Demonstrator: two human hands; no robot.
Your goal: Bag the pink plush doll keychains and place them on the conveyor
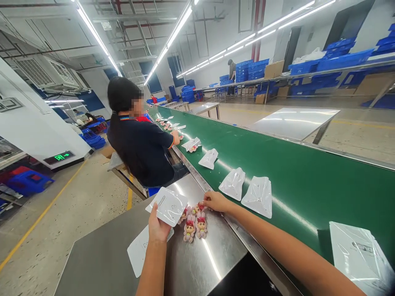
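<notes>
Presently, the L hand [159,228] is at the lower ctr of the frame and has a firm hold of a flat white glossy plastic pouch [171,205] w/ dark print; the thumb lies on its upper face, the other fingers are hidden behind it. Under this hand, another flat white sheet-like pouch [137,253] lies on the silver-grey metal bench [105,263], partly covered by the wrist.

The R hand [217,201] is near the ctr of the frame, its fingers bent, thumb & index close together. Its tips are at the uppermost of the small pink doll figurines w/ long ears and red bows [189,230]; whether it is really gripped, I cannot tell. Approx. four pcs of these figurines are visible, lying close together on the bench b/w the two hands; the left one is partly hidden by the held pouch.

Next to the bench, a long green conveyor belt w/ metal edge [296,164] goes from lower R to upper ctr. On it lie white puffed plastic pouches [258,195], several near the ctr, and one big in view at the lower R corner [359,250].

L of ctr, a co-worker in a dark short-sleeved shirt [142,144] sits beside the belt, one hand on it. At upper R, stacked blue plastic crates [243,72] are seen.
</notes>
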